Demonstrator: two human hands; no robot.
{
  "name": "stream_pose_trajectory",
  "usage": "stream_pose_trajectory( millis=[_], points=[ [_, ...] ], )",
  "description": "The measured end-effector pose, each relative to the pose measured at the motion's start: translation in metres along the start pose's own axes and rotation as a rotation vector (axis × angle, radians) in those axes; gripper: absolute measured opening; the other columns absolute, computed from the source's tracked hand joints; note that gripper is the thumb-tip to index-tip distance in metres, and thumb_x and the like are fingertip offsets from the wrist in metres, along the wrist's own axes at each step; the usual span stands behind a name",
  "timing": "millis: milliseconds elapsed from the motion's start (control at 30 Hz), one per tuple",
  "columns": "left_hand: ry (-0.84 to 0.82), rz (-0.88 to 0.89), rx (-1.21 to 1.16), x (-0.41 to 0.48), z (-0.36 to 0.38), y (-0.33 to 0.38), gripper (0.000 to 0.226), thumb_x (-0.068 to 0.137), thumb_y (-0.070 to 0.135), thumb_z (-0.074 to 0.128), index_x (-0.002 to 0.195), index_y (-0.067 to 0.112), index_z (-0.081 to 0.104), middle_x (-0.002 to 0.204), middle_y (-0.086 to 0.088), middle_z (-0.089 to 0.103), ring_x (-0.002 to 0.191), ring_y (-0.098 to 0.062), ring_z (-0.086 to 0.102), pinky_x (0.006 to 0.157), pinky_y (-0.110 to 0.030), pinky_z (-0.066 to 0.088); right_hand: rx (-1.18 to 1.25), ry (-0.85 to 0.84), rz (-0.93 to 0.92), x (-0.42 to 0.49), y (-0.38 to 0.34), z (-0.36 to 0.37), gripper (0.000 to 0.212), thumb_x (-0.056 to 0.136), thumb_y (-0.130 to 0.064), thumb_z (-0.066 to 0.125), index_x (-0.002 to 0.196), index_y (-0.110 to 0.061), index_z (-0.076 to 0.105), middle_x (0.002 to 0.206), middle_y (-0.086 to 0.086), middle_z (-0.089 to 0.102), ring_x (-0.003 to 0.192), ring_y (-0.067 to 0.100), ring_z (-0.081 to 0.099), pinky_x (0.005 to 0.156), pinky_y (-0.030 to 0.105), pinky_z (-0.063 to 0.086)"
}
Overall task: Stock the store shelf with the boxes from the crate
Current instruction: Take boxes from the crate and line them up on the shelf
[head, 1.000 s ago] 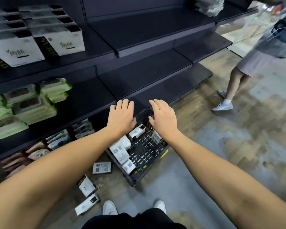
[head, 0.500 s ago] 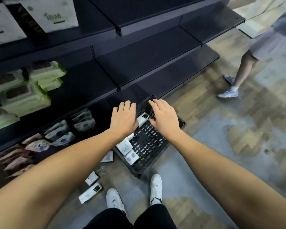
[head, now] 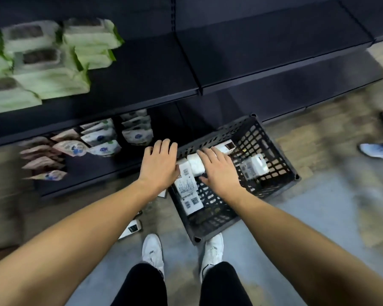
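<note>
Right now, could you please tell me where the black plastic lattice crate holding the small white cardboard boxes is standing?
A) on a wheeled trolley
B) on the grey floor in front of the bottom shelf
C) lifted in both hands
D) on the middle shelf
B: the black plastic lattice crate rests on the grey floor, just ahead of the person's white shoes and in front of the dark bottom shelf.

black slatted crate [head: 274,173] on floor, white boxes [head: 187,186] inside, dark shelf [head: 142,85]
</note>
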State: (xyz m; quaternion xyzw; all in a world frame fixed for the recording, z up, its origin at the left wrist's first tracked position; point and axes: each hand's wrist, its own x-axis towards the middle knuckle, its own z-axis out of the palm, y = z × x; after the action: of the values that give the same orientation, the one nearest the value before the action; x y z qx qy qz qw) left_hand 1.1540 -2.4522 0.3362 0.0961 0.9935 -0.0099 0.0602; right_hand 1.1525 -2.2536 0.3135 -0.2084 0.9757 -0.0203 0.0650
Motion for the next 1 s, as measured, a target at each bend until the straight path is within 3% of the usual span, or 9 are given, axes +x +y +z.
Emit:
stream_pose_trajectory(
  millis=[333,733,833,900,1000],
  points=[
    [0.035,0.023,0.018,0.007,0.094,-0.012,0.060,0.080,0.039,0.063,0.130,0.008,0.050,0.134,-0.012,0.050,0.124,-0.033,0.047,0.093,-0.045,0.042,-0.011,-0.207,-0.044,0.040,-0.010,0.130,0.090,0.085,-0.043,0.070,0.153,-0.015,0.017,0.159,0.006,0.023,0.149,0.028,0.015,0.118,0.046,0.022],
    [0.100,0.068,-0.012,0.012,0.133,-0.022,0.051,0.084,0.037,0.055,0.128,0.010,0.052,0.134,-0.011,0.051,0.127,-0.031,0.046,0.097,-0.044,0.041,0.002,-0.220,-0.097,0.079,-0.028,0.186,0.079,0.086,-0.039,0.068,0.148,-0.011,0.027,0.158,0.006,0.024,0.150,0.025,0.011,0.121,0.044,0.010],
    [0.105,0.071,-0.019,0.011,0.133,-0.024,0.050,0.085,0.037,0.052,0.127,0.010,0.053,0.134,-0.011,0.051,0.128,-0.032,0.046,0.098,-0.045,0.040,0.032,-0.234,-0.098,0.078,-0.030,0.188,0.079,0.081,-0.038,0.073,0.142,-0.011,0.031,0.154,0.005,0.032,0.148,0.023,0.018,0.117,0.043,0.022],
    [0.097,0.070,-0.023,0.009,0.132,-0.027,0.050,0.085,0.038,0.052,0.127,0.010,0.053,0.134,-0.012,0.051,0.128,-0.032,0.045,0.098,-0.045,0.040,0.014,-0.266,-0.106,0.075,-0.031,0.185,0.080,0.078,-0.042,0.075,0.137,-0.014,0.031,0.145,0.002,0.041,0.140,0.022,0.030,0.105,0.039,0.034],
    [0.070,0.071,-0.019,0.005,0.127,-0.032,0.051,0.084,0.037,0.056,0.127,0.010,0.053,0.133,-0.012,0.051,0.127,-0.032,0.046,0.097,-0.045,0.041,-0.061,-0.324,-0.089,0.070,-0.032,0.175,0.088,0.079,-0.046,0.074,0.146,-0.017,0.025,0.135,0.004,0.042,0.126,0.026,0.039,0.098,0.038,0.037]
  ],
)
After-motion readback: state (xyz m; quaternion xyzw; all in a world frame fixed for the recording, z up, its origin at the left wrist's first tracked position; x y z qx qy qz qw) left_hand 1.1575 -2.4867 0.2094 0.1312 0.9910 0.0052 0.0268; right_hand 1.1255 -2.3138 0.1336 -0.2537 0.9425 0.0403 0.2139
